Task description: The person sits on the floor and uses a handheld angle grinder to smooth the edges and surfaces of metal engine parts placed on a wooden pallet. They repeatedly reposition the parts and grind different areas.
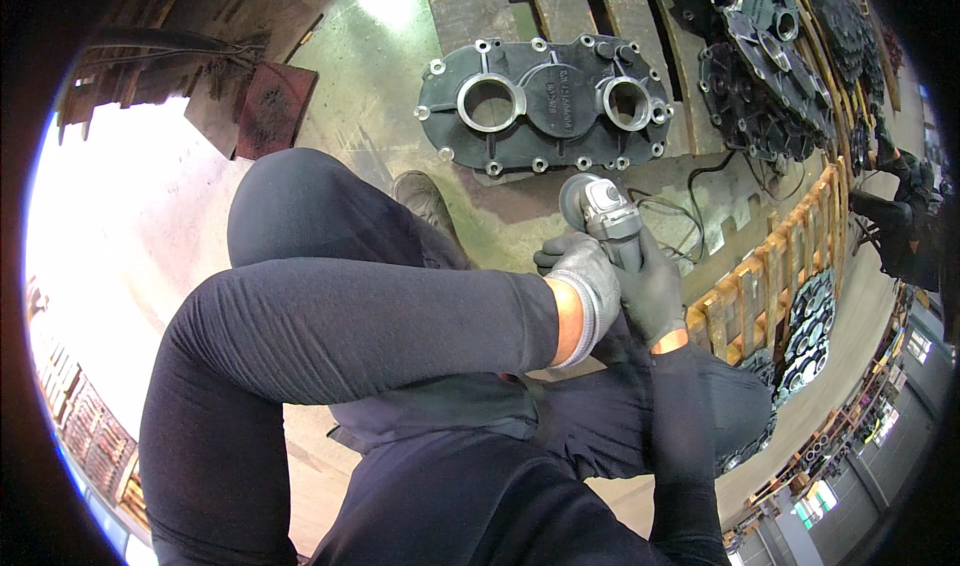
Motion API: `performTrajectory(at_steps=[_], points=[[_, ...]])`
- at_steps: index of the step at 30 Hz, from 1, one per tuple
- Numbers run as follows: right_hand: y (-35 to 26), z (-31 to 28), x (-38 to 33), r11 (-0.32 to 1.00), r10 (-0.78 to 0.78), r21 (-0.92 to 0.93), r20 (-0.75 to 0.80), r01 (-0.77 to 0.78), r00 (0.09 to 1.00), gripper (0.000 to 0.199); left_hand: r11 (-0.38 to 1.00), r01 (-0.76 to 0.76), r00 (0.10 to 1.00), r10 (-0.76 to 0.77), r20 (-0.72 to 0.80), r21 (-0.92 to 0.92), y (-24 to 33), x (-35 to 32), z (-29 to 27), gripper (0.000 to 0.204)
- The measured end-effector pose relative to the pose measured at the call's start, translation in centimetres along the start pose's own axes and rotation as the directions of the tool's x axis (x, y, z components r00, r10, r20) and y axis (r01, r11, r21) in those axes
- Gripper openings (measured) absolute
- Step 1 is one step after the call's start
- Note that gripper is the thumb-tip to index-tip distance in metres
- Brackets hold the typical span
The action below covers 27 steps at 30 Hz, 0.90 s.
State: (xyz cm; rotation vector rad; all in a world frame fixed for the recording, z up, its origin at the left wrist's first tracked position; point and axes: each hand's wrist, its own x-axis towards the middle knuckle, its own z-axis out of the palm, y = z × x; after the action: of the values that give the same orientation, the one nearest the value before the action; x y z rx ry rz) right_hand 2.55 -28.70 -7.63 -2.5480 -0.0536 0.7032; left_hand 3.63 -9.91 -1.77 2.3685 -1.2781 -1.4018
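A small grey angle grinder is in front of my lap, its round disc at the far left of its head. My right hand, in a dark grey glove, is closed around the grinder's body. My left hand, in a grey glove with a knit cuff, is closed against the grinder's left side; its fingertips are partly hidden. Just beyond the disc lies a dark cast metal cover with two bright machined bores and several bolt bosses along its rim. The disc appears apart from the cover.
The cover lies on a wooden pallet. Stacked similar castings stand at the far right. A black cable loops on the floor beside the grinder. Wooden slatted pallets border my right side. A reddish plate is at the far left. Another person is at the right edge.
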Motion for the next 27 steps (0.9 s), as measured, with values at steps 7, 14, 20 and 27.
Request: performTrajectory(at_steps=[7, 14, 20, 27], points=[[-2.1, -1.1, 1.5, 0.995, 0.097, -0.003, 0.043, -0.097, 0.994, 0.079, 1.000, -0.004, 1.000, 0.003, -0.031, -0.023, -0.2, 0.1, 0.3, 0.042], [-2.5, -1.0, -1.0, 0.997, 0.074, 0.022, 0.046, -0.075, 0.996, 0.074, 0.997, 0.033, 0.999, -0.032, -0.016, 0.074, 1.0, 0.1, 0.8, 0.030], [-4.4, 0.5, 0.3, 0.999, 0.000, -0.037, 0.081, 0.003, 0.997, 0.074, 0.999, -0.032, 0.996, 0.029, -0.080, -0.034, 1.3, -0.9, 2.1, 0.031], [-4.7, 1.7, 0.8, 0.994, -0.027, -0.099, 0.115, 0.038, 0.993, 0.069, 0.998, 0.032, 0.995, -0.036, -0.098, -0.045, 1.2, -0.3, 3.4, 0.030]])
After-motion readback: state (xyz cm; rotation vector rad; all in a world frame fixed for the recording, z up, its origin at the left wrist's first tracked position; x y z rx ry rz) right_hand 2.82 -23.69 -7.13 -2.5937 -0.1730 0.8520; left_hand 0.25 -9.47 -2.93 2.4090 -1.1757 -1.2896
